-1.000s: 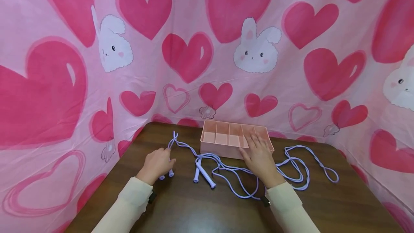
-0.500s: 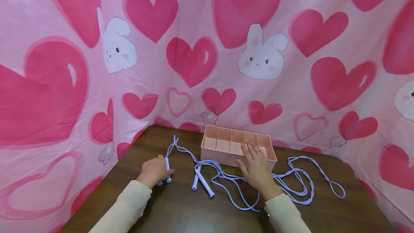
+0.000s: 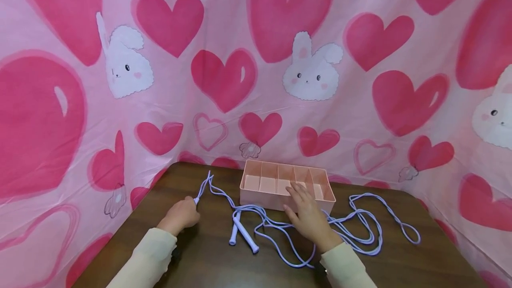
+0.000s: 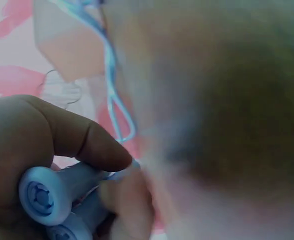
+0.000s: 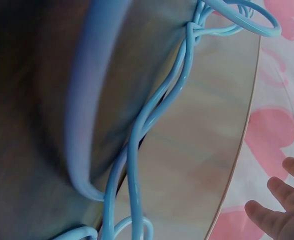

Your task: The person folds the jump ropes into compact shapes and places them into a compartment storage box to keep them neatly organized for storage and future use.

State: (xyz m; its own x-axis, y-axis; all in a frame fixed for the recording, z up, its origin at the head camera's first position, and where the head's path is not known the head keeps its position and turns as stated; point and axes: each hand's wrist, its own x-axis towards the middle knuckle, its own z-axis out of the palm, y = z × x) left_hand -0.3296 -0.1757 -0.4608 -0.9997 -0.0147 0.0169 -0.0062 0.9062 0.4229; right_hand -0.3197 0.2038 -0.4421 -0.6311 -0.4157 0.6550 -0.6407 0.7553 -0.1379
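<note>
In the head view my left hand (image 3: 181, 215) grips the handles of a lavender jump rope (image 3: 203, 186) at the table's left side. Two flared handle ends (image 4: 43, 197) show side by side between thumb and fingers in the left wrist view. My right hand (image 3: 308, 219) is open with spread fingers, its fingertips overlapping the front rim of a pink divided box (image 3: 262, 200). Below that hand runs lavender cord (image 5: 137, 150). Another pair of lavender handles (image 3: 246, 234) lies crossed on the table in front of the box, between my hands.
Loose cord loops (image 3: 372, 230) spread over the right side of the dark wooden table (image 3: 224, 270). The box stands near the back edge, its compartments bare inside. A pink cloth (image 3: 224, 26) with hearts and rabbits hangs behind and beside the table.
The handle ends that stuck out below my left hand are now hidden by it in the head view. The right hand stays by the box front. The head view has shifted slightly.
</note>
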